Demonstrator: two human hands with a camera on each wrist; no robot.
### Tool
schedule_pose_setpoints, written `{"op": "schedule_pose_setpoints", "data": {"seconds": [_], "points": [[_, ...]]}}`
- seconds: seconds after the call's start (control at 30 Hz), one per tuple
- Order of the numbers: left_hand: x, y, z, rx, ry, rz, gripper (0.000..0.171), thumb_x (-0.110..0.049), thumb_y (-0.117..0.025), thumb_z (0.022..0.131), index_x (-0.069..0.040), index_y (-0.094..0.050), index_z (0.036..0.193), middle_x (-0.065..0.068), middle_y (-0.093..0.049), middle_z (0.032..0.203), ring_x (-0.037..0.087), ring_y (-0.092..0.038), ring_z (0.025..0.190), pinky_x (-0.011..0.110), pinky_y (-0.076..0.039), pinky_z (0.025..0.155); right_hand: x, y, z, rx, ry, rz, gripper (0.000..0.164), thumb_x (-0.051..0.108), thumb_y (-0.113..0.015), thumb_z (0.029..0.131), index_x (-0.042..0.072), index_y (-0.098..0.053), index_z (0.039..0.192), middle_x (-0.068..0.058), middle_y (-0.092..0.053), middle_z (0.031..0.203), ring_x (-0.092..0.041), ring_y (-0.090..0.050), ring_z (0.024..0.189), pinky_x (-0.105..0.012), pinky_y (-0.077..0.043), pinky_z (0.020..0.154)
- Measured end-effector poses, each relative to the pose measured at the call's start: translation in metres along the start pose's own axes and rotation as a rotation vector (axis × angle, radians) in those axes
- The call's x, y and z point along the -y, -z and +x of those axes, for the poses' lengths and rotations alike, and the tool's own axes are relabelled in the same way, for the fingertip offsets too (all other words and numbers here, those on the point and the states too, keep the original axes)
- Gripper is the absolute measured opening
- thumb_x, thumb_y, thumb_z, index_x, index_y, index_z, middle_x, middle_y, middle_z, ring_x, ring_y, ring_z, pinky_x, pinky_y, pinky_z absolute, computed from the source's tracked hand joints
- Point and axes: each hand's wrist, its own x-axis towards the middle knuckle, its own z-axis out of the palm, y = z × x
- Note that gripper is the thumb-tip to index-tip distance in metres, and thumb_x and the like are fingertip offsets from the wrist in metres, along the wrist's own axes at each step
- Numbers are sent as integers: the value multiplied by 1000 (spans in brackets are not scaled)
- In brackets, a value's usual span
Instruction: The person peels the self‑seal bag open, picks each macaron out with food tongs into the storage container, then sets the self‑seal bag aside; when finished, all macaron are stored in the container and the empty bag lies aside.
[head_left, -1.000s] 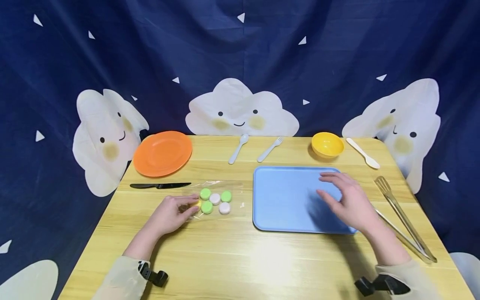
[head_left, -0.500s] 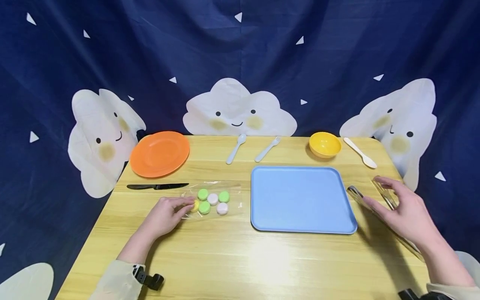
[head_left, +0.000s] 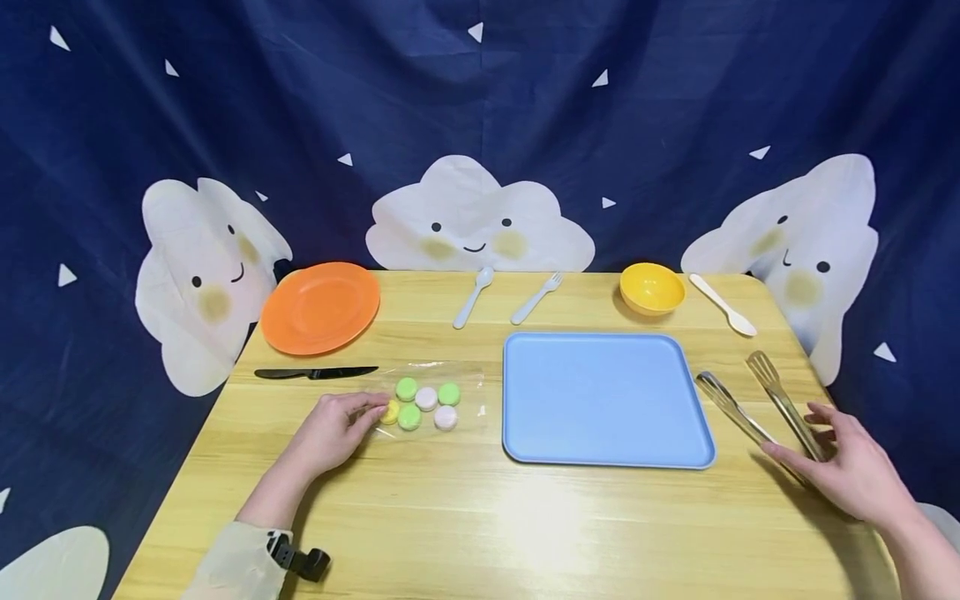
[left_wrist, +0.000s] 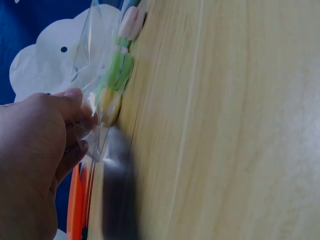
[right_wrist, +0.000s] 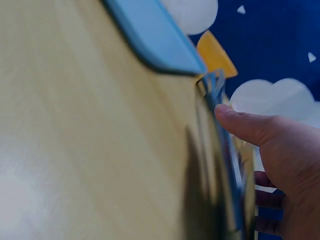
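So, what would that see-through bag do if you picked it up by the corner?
The clear bag would probably flop and bend, because its thin film wrinkles where the left hand pinches it. The round pieces might slide down and bunch up, as there's spare room beside them. It's likely light, with only six little pieces showing.

No readable text, no legible labels, brands or numbers, no readable signs

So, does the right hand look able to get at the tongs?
Likely yes: the right hand is at the tongs, thumb and fingers to either side, with nothing seen in the way.
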Motion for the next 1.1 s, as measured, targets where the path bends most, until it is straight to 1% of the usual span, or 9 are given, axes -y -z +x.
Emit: {"op": "schedule_pose_setpoints", "data": {"seconds": [0.1,0.17,0.33,0.4,0.6,0.7,0.8,0.93,1.1], "points": [[-1,0,0,0,14,-3,15,-15,-75,101,-11,-80,115,1,-79,114,20,-73,109,48,-61,91,-10,-6,-2,0,1,-15,84,40,-94,81,-7,-55,139,-28,-62,115,-25,-60,91,-25,-36,67],[-2,0,-1,-5,20,0,15,-15,-74,102,-11,-79,115,2,-79,114,21,-73,109,49,-61,92,-13,-9,-1,-10,11,-18,79,40,-95,79,-4,-60,135,-24,-63,109,-16,-56,88,-25,-35,64],[-2,-1,-2,-21,42,-4,14,-14,-73,103,-12,-79,115,2,-79,115,26,-73,112,52,-59,96,-12,-13,-1,-26,17,-29,60,39,-91,84,-1,-68,122,-22,-62,104,-28,-54,91,-28,-33,64],[-1,-2,-2,-34,45,-6,13,-14,-72,103,-12,-78,115,1,-79,114,26,-73,112,52,-59,96,-12,-13,-1,-35,19,-24,55,38,-90,86,-1,-69,118,-22,-62,103,-25,-53,91,-28,-33,64],[-4,-4,-3,-69,36,-14,12,-9,-73,102,-11,-79,112,0,-79,111,26,-74,110,51,-59,94,-2,-10,0,-60,-33,22,60,37,-86,90,-6,-65,126,-27,-59,113,-30,-55,92,-27,-33,66],[-5,-4,-3,-74,48,-14,13,-9,-73,101,-11,-79,113,0,-79,111,25,-73,111,50,-59,95,9,-4,1,-64,-35,59,59,36,-86,90,-3,-64,128,-21,-60,110,-17,-54,86,-25,-34,64],[-5,-4,-3,-82,50,-14,13,-8,-74,101,-11,-79,113,1,-79,112,26,-73,112,51,-59,95,22,1,5,-62,-3,101,57,33,-87,91,1,-62,130,-9,-64,103,-2,-51,77,-21,-37,61],[-5,-4,-3,-89,42,-17,13,-8,-74,101,-10,-78,113,2,-79,112,27,-73,112,50,-59,96,41,3,13,-66,62,155,53,26,-87,91,2,-60,129,4,-67,99,1,-56,76,-18,-41,61],[-4,-5,-3,-106,25,-24,12,-7,-74,100,-10,-78,112,1,-79,111,26,-74,111,48,-59,95,71,0,25,-51,169,211,48,19,-87,91,2,-64,129,-2,-70,102,-1,-61,78,-16,-46,60]]}}
